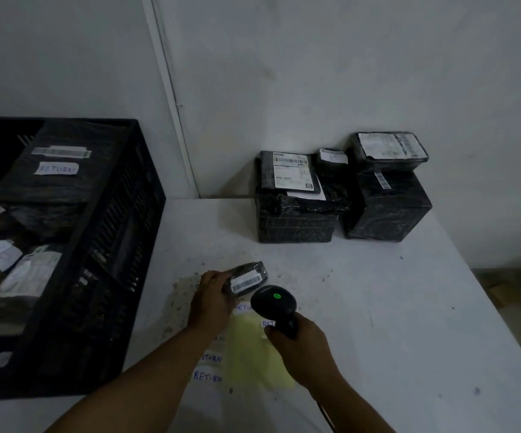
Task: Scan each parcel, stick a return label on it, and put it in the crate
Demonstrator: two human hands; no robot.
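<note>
Nearest to us on the white table (377,292) lies a pale yellow backing sheet (253,354) with handwritten white labels (208,376) along its left edge, each reading "RETURN" in blue; two more show at its far end, partly hidden by our hands

Our right hand (296,342) is curled tight around the handle of a black barcode scanner (273,303), whose head carries a lit green dot and points left and far toward the parcel

Our left hand (210,298) grips a small black-wrapped parcel (248,278) by its left end, just above the table; we see a white barcode strip on the parcel's top face, beside the scanner head

To the left stands a black slatted crate (118,245) with several black-wrapped parcels inside; the top one (56,170) bears a barcode strip and a white label reading "RETURN", and lower ones show white shipping papers we cannot read

Farther right, against the wall (315,73), more black parcels wait in a cluster: a big box (296,220) with a flat packet (288,173) and its printed shipping label on top, a small packet (332,159) behind it, and a tall box (387,207) topped by another labelled packet (390,148); the print is too small to read
</note>
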